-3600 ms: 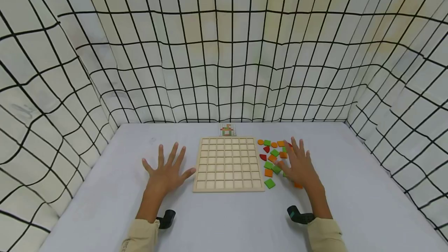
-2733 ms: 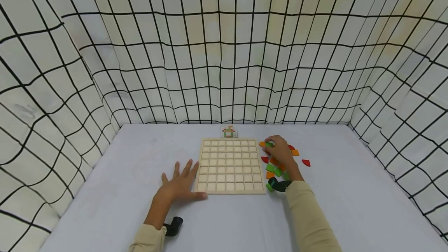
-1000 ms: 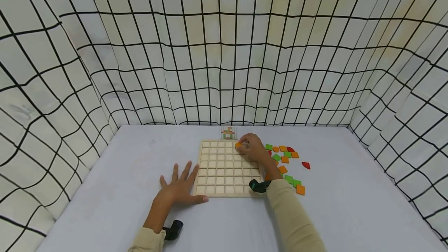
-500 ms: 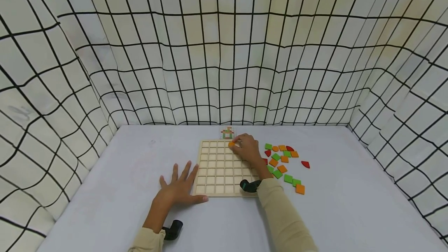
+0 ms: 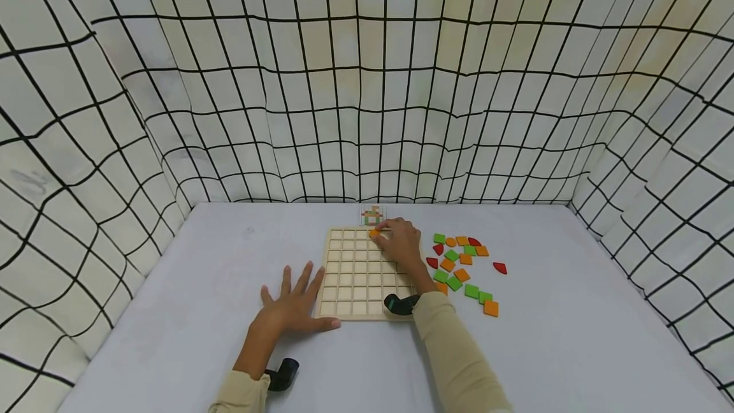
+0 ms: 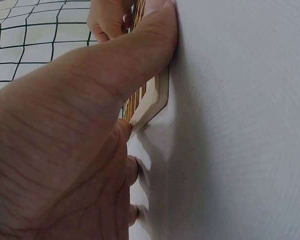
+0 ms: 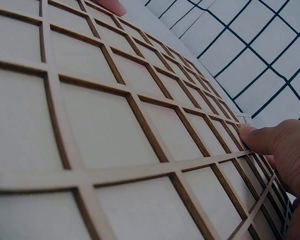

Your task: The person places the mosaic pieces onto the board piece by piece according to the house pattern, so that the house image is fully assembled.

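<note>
A wooden board with a grid of square compartments lies flat on the white worktop, around its middle and closer to the far edge than to the near one. The right hand reaches over the board from its right side, thumb and fingertips pinching a small orange piece at the middle of the board's far row; the fingers cover much of it, and whether it is seated in a compartment cannot be told.

The left hand is spread wide at the board's near left corner, its thumb stretched along the near edge and its index fingertip at the left edge.

To the right of the board, loose pieces are scattered on the worktop: green squares, orange squares, an orange disc and red wedges, one of the wedges farther right than the rest. A small picture card lies between the board's far edge and the worktop's far edge. Beige sleeves cover the forearms, and a black net hangs behind the worktop's far edge.
</note>
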Demonstrator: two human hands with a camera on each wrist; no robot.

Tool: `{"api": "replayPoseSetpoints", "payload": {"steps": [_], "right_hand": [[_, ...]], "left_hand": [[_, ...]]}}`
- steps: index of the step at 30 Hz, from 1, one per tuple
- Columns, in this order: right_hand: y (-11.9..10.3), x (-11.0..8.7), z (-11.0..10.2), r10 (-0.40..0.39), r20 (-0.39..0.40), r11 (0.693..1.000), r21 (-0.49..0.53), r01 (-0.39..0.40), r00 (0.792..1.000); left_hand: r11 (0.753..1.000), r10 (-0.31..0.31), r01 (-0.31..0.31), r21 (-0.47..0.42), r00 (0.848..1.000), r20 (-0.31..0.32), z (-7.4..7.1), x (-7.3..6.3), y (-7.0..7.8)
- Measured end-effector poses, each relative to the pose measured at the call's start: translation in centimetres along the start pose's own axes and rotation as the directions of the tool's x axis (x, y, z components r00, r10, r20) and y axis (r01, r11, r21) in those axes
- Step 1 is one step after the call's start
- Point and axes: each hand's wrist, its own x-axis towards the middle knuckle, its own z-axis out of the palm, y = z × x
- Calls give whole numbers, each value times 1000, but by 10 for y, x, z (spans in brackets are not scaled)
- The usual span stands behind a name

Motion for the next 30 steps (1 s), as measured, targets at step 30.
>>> {"api": "replayPoseSetpoints", "payload": {"steps": [30], "right_hand": [[-6, -1, -7, 15, 27, 1000, 24, -15, 1000]], "left_hand": [[1000, -7, 7, -12, 1000, 5, -2, 0, 5]]}}
